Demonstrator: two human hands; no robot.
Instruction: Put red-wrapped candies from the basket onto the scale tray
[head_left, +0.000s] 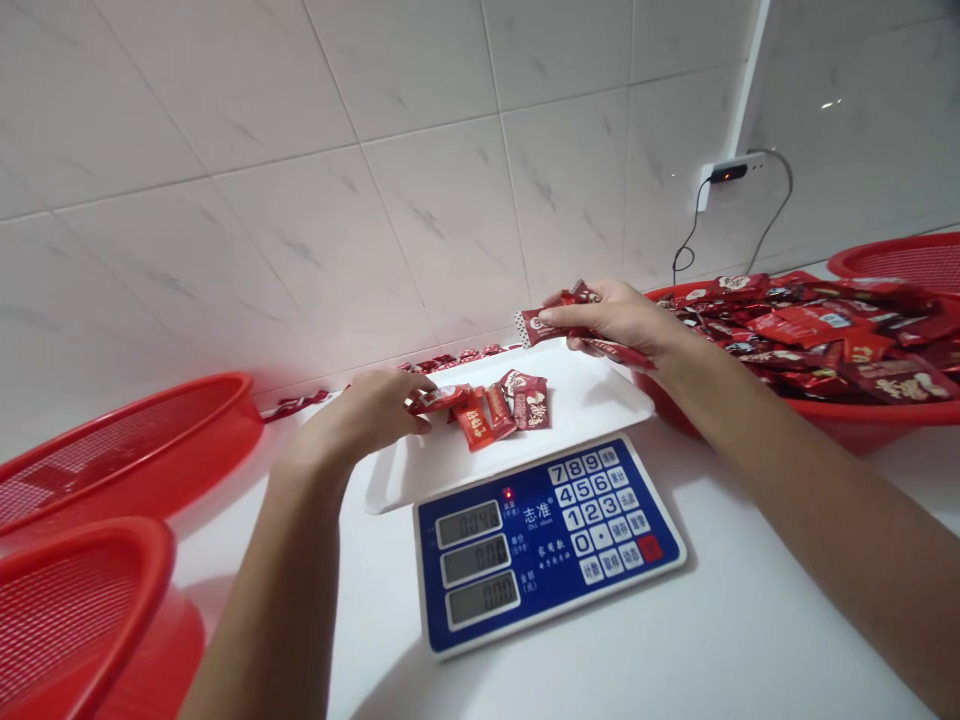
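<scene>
A white and blue electronic scale (551, 540) sits on the white counter, its white weighing tray (592, 400) bearing several red wrapped candies (517, 408). My left hand (371, 410) rests on the tray's left side, fingers pinched on one red candy (442, 397) at the edge of the pile. My right hand (619, 320) hovers above the tray's far right corner, closed on a bunch of red candy packets (551, 322).
A red basket (840, 415) heaped with red candies stands at the right, another red basket (900, 258) behind it. Two empty red mesh baskets (112, 450) sit at the left. Loose candies (450, 362) lie along the tiled wall. A charger and cable (731, 175) hang on the wall.
</scene>
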